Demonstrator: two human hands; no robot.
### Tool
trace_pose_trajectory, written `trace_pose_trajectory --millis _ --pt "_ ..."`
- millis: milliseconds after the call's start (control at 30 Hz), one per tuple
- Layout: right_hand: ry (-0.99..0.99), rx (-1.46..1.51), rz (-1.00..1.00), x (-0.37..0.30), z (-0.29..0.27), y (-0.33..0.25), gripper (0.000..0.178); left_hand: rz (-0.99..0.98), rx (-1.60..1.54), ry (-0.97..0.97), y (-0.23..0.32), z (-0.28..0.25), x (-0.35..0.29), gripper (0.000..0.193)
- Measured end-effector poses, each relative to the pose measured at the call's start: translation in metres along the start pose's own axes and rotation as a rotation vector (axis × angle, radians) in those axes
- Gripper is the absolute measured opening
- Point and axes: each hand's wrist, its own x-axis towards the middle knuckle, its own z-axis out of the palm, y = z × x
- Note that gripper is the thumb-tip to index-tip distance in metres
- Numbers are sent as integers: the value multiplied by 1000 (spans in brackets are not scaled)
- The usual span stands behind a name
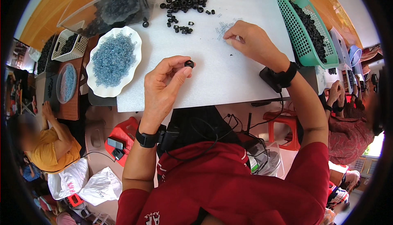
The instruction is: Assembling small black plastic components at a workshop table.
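Between the thumb and fingertips of my left hand [163, 83] is a small black round part [189, 63] with a hole in it, held above the white foam sheet [229, 81]. Farther right, my right hand [256, 42] reaches down to a loose scatter of tiny, bluish, spring-like pieces [223, 29]. Its thumb and fingers are pinched together at the edge of that scatter; whatever is between the fingertips is too small to make out. A pile of black round parts [186, 3] lies at the far side of the sheet, with several smaller black pieces [183, 29] nearer.
On the left stands a white scalloped plate [91, 79] heaped with bluish pieces, below a clear plastic bin [77, 18] of black parts. A green basket [309, 55] with black parts borders the sheet's right. Other people sit on both sides. A cable runs from my right wrist device [272, 79].
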Motion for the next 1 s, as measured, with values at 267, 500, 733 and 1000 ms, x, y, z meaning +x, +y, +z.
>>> trace_pose_trajectory --millis 267,500,733,1000 --pt "-74 -77 -127 3 -3 -10 7 -31 -34 28 5 -4 0 23" --pt "-75 126 -70 0 -2 -24 11 -75 -228 37 4 -10 5 23" --pt "-238 907 245 6 -14 -92 14 -69 -306 -13 1 -14 4 24" --pt "-242 957 195 11 -8 -91 17 -52 -235 52 -1 -6 1 22"
